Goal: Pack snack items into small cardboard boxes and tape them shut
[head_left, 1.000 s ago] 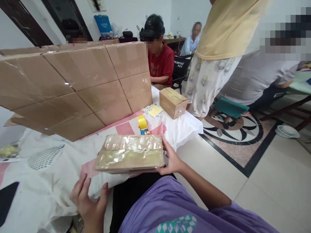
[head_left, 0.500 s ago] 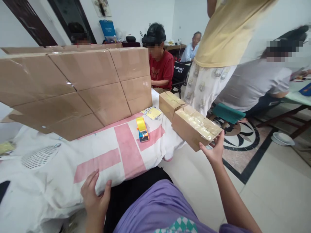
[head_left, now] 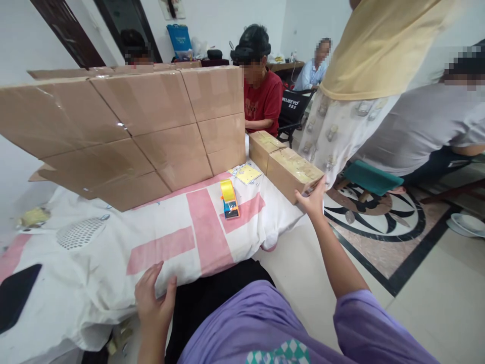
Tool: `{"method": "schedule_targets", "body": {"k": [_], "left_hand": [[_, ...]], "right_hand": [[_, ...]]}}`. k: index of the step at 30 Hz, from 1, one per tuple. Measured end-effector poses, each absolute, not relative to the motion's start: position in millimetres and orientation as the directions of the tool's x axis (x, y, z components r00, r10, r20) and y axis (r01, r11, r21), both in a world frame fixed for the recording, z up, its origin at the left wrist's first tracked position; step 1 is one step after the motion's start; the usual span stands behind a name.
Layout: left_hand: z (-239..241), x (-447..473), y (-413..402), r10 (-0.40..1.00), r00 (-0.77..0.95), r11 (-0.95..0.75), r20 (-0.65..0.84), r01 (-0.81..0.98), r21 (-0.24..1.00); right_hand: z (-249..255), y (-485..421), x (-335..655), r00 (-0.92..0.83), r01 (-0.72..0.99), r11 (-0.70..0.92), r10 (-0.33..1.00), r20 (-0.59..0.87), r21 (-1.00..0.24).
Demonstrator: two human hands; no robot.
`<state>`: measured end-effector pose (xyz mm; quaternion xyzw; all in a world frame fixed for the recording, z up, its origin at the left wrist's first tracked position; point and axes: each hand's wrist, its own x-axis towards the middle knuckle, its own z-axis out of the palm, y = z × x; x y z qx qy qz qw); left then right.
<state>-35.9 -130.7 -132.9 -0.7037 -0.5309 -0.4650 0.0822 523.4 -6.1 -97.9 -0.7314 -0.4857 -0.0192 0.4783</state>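
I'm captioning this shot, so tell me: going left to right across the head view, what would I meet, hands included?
Black flat object → left hand → tape dispenser → nearer small carton, with the right hand at its near end → teal stool → white bowl.

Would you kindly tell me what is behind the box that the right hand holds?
Behind the box, a second box shows its top and long side; its near end is hidden by the first. Farther back is a person in red.
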Motion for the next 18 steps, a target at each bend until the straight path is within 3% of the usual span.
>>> {"method": "schedule_targets", "body": {"k": [10, 15, 18], "left_hand": [[-130, -56, -128, 0.702, -0.038, -0.358, 0.711, 0.844, 0.399], [-124, -94, -114, 0.698, -0.021, -0.347, 0.716, 0.864, 0.364], [-115, -125, -98, 0.714, -0.057, -0.319, 0.698, 0.86, 0.397]], "right_hand": [[-83, 104, 492, 0.525, 0.679, -0.05, 0.73, 0.438, -0.732], [-90, 83, 464, 0.626, 0.565, -0.111, 0.702, 0.338, -0.818], [-106, 38, 424, 0.577, 0.606, -0.061, 0.72, 0.386, -0.793]]}}
